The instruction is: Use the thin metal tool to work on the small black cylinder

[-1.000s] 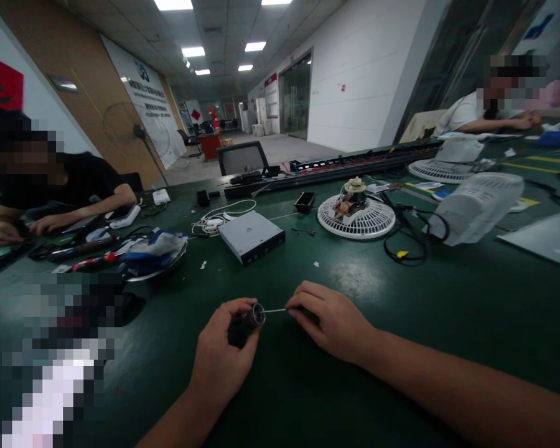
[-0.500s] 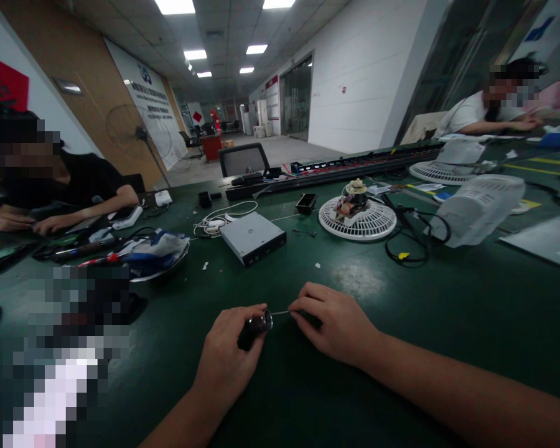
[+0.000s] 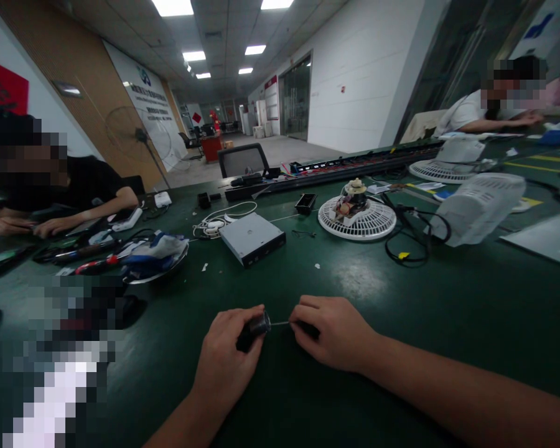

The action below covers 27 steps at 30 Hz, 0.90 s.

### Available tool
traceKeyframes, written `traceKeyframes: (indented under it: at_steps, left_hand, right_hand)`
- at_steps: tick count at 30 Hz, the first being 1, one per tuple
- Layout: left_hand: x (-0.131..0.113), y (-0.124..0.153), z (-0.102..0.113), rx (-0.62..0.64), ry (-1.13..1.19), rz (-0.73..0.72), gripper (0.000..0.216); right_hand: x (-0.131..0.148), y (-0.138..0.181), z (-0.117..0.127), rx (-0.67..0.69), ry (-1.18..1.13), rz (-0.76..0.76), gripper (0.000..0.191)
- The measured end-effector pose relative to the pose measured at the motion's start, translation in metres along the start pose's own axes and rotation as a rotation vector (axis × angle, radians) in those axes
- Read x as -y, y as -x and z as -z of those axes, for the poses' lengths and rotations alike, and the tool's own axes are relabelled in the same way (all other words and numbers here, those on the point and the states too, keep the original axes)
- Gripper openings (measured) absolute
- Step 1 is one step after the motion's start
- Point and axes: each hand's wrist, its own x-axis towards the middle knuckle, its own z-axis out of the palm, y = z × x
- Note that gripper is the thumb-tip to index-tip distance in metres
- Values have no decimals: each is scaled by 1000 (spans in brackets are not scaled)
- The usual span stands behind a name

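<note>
My left hand (image 3: 228, 361) is closed around a small dark cylindrical part (image 3: 254, 328) with a shiny end, held just above the green table (image 3: 401, 348). My right hand (image 3: 333, 333) pinches a thin metal tool (image 3: 280, 323) whose shaft points left into the end of that part. What the right hand hides of the tool's handle I cannot make out. Both hands sit close together near the table's front edge.
A grey drive box (image 3: 252, 238) lies beyond the hands, with white cables (image 3: 214, 223) behind it. A white fan grille with a motor (image 3: 357, 214), a black cord (image 3: 413, 239) and a white fan housing (image 3: 478, 205) lie right. A tray of tools (image 3: 140, 255) sits left. Other people work at both sides.
Both hands have dropped slightly toward me and to the right, and the dark part has tilted so its open end faces more to the right. The tool stays at the part's end.
</note>
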Motion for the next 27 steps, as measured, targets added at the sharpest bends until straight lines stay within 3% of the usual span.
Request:
traceKeyframes:
  at_steps: [3,8,14,19,24,27]
  left_hand:
    - [-1,-1,0,6,-5,-60,38]
    - [-3,-4,1,7,7,-134,35]
    - [-1,-4,0,3,-5,-121,35]
    - [0,-4,-1,42,16,-135,33]
    - [0,-3,-1,35,2,-131,34]
    - [-2,-4,0,32,13,-156,30]
  right_hand:
    - [0,1,1,-13,-47,58,12]
    - [-2,0,-3,-50,-4,-60,14]
    - [-1,0,-2,-24,-23,41,13]
    - [-1,0,-2,-62,-9,-66,13]
    - [-1,0,-2,-24,-25,49,12]
    - [-1,0,-2,-60,-31,-13,15]
